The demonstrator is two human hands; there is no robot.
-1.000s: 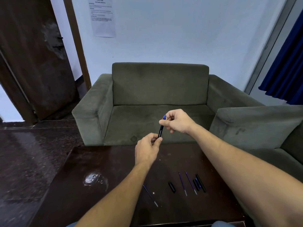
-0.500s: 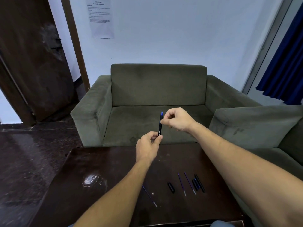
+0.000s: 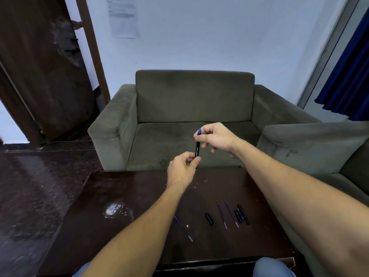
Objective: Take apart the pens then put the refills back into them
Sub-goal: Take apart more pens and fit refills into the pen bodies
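Both hands pinch one black pen [image 3: 197, 148] at mid-frame, left hand [image 3: 182, 169] at its lower end, right hand [image 3: 215, 136] at its blue tip. Loose refills [image 3: 222, 214] and barrels [image 3: 241, 214] on the table [image 3: 123, 196] suggest reassembly is hardly begun.

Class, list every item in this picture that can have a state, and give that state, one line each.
Black pen with blue end: upright, held in mid-air above the table.
Left hand: gripping the pen's lower end.
Right hand: pinching the pen's upper end.
Three thin blue refills: out, lying loose on the dark wooden table.
Short black pen piece: detached, lying flat.
Dark pen barrels: lying side by side.
Brown door: open.
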